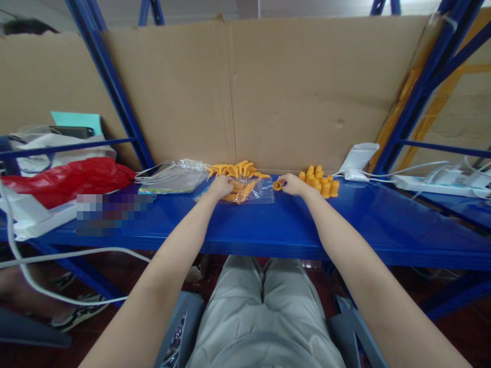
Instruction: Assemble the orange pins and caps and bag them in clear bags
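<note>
Where the cardboard sheet (268,92) stands as a back wall, the blue tabletop (345,225) runs the full width below it. The clear bag (258,193) near the tabletop's far edge is taken as the reference.

Risk, as judged: the clear bag lies flat and slack with its mouth not visible, so a piece offered to it could miss and roll on the smooth tabletop. The upright cluster to the right of the bag sits close to the right wrist, and a careless sweep would topple it.

- Well left of the bag, a red bag (69,179) lies crumpled, contents hidden.
- Well right of it lies a white power strip (437,186) with cables.
- Just left of the bag is a stack of clear sleeves (172,176), seemingly empty.
- The bag itself holds several orange pieces.
- Behind it is a loose orange pile (238,168).
- To its right is the cluster of orange caps (322,184).

The left hand (220,186) rests on the bag's left end with its fingers curled down. I cannot tell whether they pinch or only press. The right hand (293,185), at the bag's right edge, has its fingers narrowed on one small orange piece (276,185).
</note>
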The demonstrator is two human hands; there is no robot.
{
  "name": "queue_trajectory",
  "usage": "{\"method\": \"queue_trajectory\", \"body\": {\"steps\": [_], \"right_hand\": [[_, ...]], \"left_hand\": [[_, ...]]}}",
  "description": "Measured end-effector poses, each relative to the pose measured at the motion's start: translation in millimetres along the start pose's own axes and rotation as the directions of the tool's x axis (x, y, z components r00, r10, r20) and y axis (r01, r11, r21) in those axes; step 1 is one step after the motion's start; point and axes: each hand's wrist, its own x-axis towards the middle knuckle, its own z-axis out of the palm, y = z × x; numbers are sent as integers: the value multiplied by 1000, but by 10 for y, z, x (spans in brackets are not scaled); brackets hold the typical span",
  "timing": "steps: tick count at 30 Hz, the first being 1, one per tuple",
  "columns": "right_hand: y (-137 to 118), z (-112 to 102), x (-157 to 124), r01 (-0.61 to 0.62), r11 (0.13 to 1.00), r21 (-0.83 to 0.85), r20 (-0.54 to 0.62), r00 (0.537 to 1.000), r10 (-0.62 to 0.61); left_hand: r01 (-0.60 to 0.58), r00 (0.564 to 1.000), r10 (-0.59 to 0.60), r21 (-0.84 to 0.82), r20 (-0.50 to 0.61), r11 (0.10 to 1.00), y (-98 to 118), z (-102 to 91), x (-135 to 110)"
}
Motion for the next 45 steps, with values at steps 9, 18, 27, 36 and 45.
{"method": "queue_trajectory", "body": {"steps": [9,18,27,36,45], "right_hand": [[-156,101,-66,-12,989,-144,10,1000,14],[-280,7,-101,-24,969,-244,62,997,40],[-273,-244,-167,-97,980,-174,-43,995,91],[-540,-378,-262,-55,992,-111,125,990,69],[-566,-76,-189,190,978,92,82,977,-197]], "left_hand": [[23,999,-22,8,-26,1000,-29,22,24],[58,998,-58,48,10,997,-9,-8,8],[100,991,-107,-92,-75,991,6,-35,-12],[265,955,-282,-162,-95,951,-50,-89,-42],[301,948,-319,-287,-16,909,-143,-30,27]]}}
